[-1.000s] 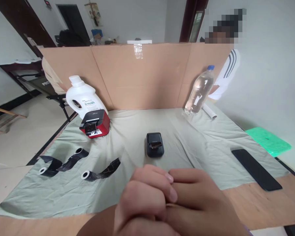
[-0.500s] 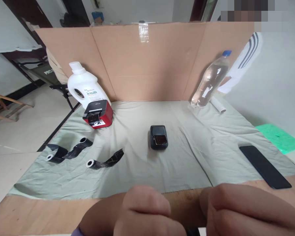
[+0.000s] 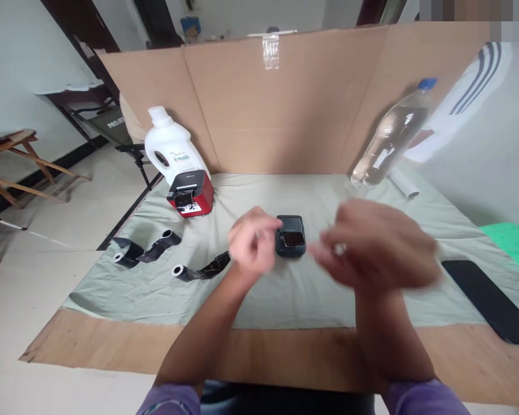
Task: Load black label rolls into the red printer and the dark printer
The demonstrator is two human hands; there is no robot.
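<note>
Seemingly a reach: left hand [image 3: 253, 242] and right hand [image 3: 380, 246], blurred fingers half-curled and apparently empty, flank the black label printer [image 3: 290, 236], well inside the desk's [image 3: 294, 351] near edge; gripping would need closing inward.

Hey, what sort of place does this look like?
Probably a makeshift work area in an indoor room: a cardboard screen backs a cloth-covered table holding a small black device, with a chair off to the left.

Homelike room: wooden stool [image 3: 12, 141], cloth-covered table [image 3: 303, 308]
</note>
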